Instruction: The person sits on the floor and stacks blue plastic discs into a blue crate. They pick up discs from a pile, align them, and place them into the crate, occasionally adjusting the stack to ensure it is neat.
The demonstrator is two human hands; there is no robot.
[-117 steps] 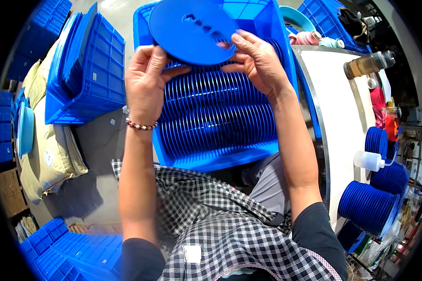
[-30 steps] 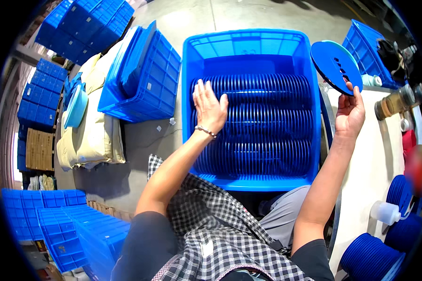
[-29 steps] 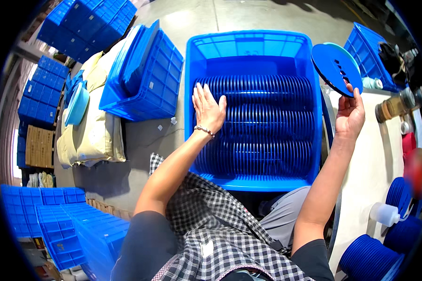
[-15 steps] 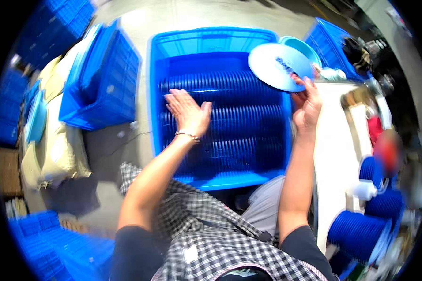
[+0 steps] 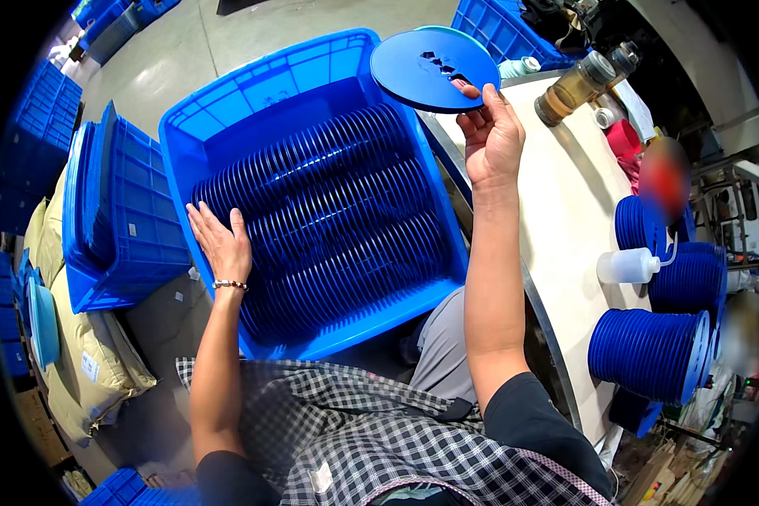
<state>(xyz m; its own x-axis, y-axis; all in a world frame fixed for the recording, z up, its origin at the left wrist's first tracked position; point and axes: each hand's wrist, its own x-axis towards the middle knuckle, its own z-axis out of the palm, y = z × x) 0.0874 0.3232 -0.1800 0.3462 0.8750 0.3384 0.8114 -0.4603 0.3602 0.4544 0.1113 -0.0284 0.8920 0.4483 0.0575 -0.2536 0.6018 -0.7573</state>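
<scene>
In my raised right hand (image 5: 493, 139) is a round blue plastic disc (image 5: 405, 76) with small cut-outs at its middle. My fingers and thumb grip its near right edge, above the far right corner of a blue bin (image 5: 266, 91). Three rows of dark blue discs (image 5: 316, 202) stand on edge inside the bin, packed side by side. At the left end of these rows lies my left hand (image 5: 222, 246), its fingers stretched out and nothing held. Whether its palm touches the discs I cannot tell.
To the right runs a pale tabletop (image 5: 557, 202) with stacks of blue discs (image 5: 641, 354), a white squeeze bottle (image 5: 626, 266) and an amber drinking bottle (image 5: 575, 88). Blue crates (image 5: 139, 219), filled sacks (image 5: 101, 363) and a turquoise basin (image 5: 45, 325) stand at the left.
My view has turned, so the bin appears tilted and further left. My left hand has gone to the rows' left end. The disc in my right hand now shows less glare.
</scene>
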